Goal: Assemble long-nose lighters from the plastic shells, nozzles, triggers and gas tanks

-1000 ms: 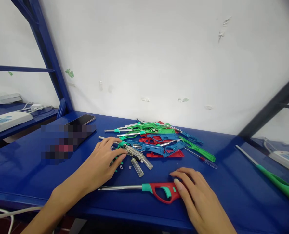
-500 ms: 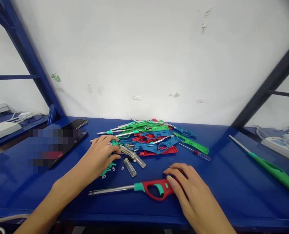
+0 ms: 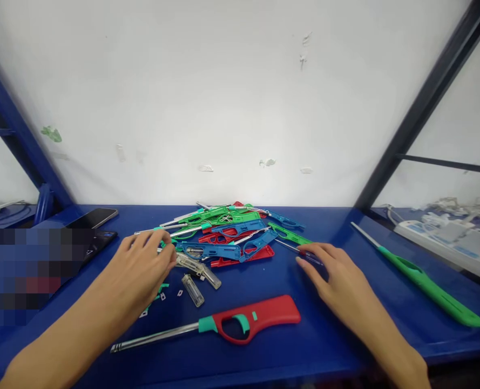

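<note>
My right hand (image 3: 337, 270) is at the screwdriver (image 3: 313, 258), fingertips and thumb around its clear handle, its shaft pointing at the pile. My left hand (image 3: 146, 265) hovers by the pile's left side, fingers curled toward the thumb; whatever it may pinch is hidden. Between and below both hands lies a whole red gas lighter (image 3: 270, 314) with a green trigger and metal tube pointing left. Clear fuel tanks (image 3: 193, 290) lie beside my left hand, with small green triggers (image 3: 162, 287) partly under it. Behind them is a heap of opened lighter shells, including a blue shell (image 3: 211, 250).
A green lighter (image 3: 430, 281) lies at the right of the blue table (image 3: 240, 364). Phones, including a dark phone (image 3: 97, 217), rest at the left beside a blurred patch. A white wall stands behind, and a power strip (image 3: 438, 237) sits beyond the right post.
My right hand has left the red lighter and moved forward to the screwdriver. My left hand has curled its fingers near the pile. The view has shifted right.
</note>
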A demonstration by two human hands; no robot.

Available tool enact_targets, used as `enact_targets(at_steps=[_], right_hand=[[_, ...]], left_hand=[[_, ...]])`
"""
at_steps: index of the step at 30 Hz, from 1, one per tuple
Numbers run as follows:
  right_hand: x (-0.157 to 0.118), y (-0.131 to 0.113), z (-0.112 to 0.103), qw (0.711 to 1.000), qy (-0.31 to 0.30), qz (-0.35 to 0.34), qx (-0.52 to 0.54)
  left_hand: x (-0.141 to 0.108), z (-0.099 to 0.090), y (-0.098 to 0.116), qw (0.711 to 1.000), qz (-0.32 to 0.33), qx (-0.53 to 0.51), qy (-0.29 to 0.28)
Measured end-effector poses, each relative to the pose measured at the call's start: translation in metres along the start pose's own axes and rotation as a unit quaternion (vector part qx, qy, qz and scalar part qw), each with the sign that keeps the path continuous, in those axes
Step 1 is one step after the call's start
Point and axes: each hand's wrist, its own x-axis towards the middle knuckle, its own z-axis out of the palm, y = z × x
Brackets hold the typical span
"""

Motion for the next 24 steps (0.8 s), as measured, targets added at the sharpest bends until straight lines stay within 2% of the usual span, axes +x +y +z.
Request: enact_targets(at_steps=[4,11,14,17,19,20,22,24], right_hand=[[-0.003,0.019,0.002,1.000,-0.004,0.014,-0.025],[-0.009,0.020,0.004,0.998,0.003,0.042,-0.038],[-0.009,0.017,0.003,0.999,0.001,0.036,-0.026],[-0.013,0.003,-0.005,1.000,0.000,0.009,-0.004],[-0.018,-0.012,-0.010,0.999,-0.030,-0.029,0.032],[-0.020,-0.021,-0.013,0.995,-0.065,-0.053,0.060],[-0.025,-0.036,-0.015,0.975,-0.143,-0.088,0.145],[-0.029,-0.047,-0.016,0.957,-0.185,-0.100,0.202]], left_hand=[[-0.012,-0.013,0.011,0.996,-0.063,-0.060,0.007],[-0.031,-0.010,0.036,0.980,-0.131,-0.147,0.014],[-0.028,-0.020,0.045,0.965,-0.167,-0.200,-0.009],[-0.026,-0.031,0.054,0.955,-0.201,-0.214,-0.052],[-0.028,-0.034,0.059,0.950,-0.217,-0.218,-0.051],[-0.031,-0.034,0.061,0.948,-0.226,-0.220,-0.042],[-0.037,-0.032,0.063,0.943,-0.240,-0.228,-0.020],[-0.047,-0.029,0.063,0.939,-0.246,-0.238,0.003]])
